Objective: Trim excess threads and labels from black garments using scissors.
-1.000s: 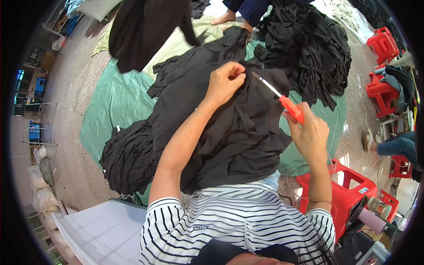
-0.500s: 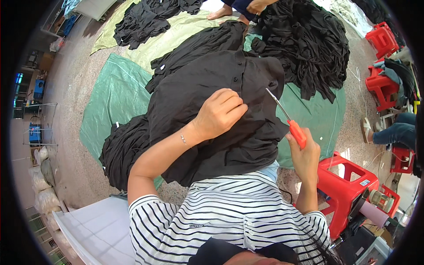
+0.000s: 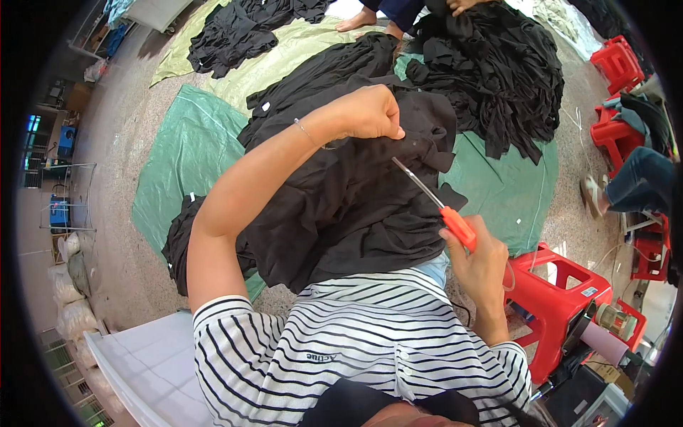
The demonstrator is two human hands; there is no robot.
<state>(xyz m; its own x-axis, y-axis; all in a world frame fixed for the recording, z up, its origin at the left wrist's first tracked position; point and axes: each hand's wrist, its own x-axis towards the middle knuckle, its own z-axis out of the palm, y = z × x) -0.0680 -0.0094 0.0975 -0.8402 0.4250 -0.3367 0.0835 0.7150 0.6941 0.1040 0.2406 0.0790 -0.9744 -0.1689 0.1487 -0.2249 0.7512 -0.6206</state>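
Observation:
A black garment (image 3: 334, 213), which showed a row of buttons a moment ago, lies spread over my lap. My left hand (image 3: 370, 114) is closed at its upper part, thumb and fingers pinched together on the black cloth. In my right hand (image 3: 485, 265) is a screwdriver-like tool (image 3: 458, 226) with an orange-red handle and a slim metal shaft. Its tip points up and left, just below my left fingertips; whether it touches the cloth I cannot tell. A thin cord curves beside my right wrist.
Green sheeting (image 3: 178, 160) covers the floor, with a large heap of black garments (image 3: 498, 78) at far right and more black garments (image 3: 334, 67) ahead. Another person's feet (image 3: 359, 19) are beyond. A red stool (image 3: 562, 274) and a white panel (image 3: 149, 356) flank me.
My left hand has moved up and right, its forearm now across the garment. The tool in my right hand has shifted left and slightly down. The cloth is more bunched.

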